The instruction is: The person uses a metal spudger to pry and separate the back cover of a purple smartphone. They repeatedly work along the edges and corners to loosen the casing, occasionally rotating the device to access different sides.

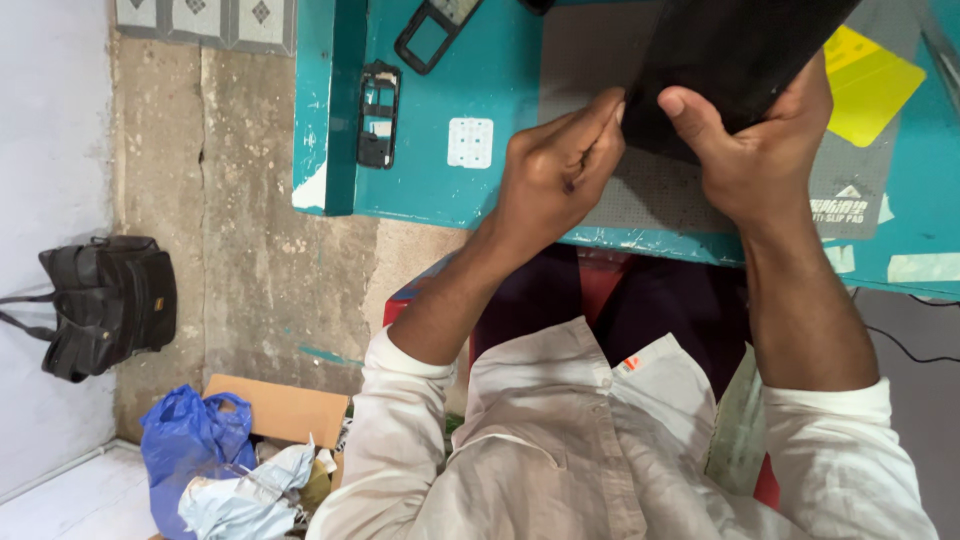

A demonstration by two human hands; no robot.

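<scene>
My right hand (757,150) holds a flat black panel (740,45) above the teal table (440,190), with the thumb pressed on the panel's near face and the fingers behind it. My left hand (555,170) is closed, its fingertips pinched together at the panel's lower left corner. Whether something small sits between those fingertips is hidden. Under both hands lies a grey non-slip mat (650,205). The panel's upper part runs out of the frame.
On the table are a yellow square sheet (868,82), two black phone frames (379,115) (430,35) and a white keypad (470,142). On the floor to the left are a black bag (105,300), a blue plastic bag (190,435) and a cardboard box (290,410).
</scene>
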